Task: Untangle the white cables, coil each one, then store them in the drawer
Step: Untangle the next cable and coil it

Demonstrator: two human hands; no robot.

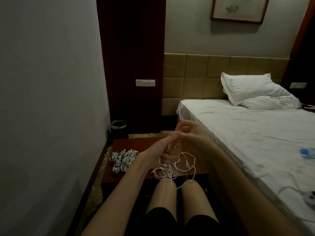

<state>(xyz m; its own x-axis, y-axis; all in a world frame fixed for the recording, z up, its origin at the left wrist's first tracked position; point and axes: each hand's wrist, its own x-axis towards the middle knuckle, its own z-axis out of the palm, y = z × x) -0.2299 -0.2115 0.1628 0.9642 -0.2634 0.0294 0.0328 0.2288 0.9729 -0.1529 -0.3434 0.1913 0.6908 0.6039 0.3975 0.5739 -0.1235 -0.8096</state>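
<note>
The left hand (160, 147) was raised above the tabletop (134, 143), its fingers curled around strands of a tangled white cable (177, 164). The right hand (189, 130) met it from the bed side, fingers bent and pinching the same cable near the left fingertips. From both hands the loose cable hung in loops, draping over the front edge of the tabletop and onto the person's knees (179, 186). Left of the hands, a heap of coiled white cables (123, 159) lay on the tabletop, apart from the tangle. Beyond stood a dark bin (118, 127) by the wall; to the right, a bed (255, 130) carried white pillows (255, 90).
</note>
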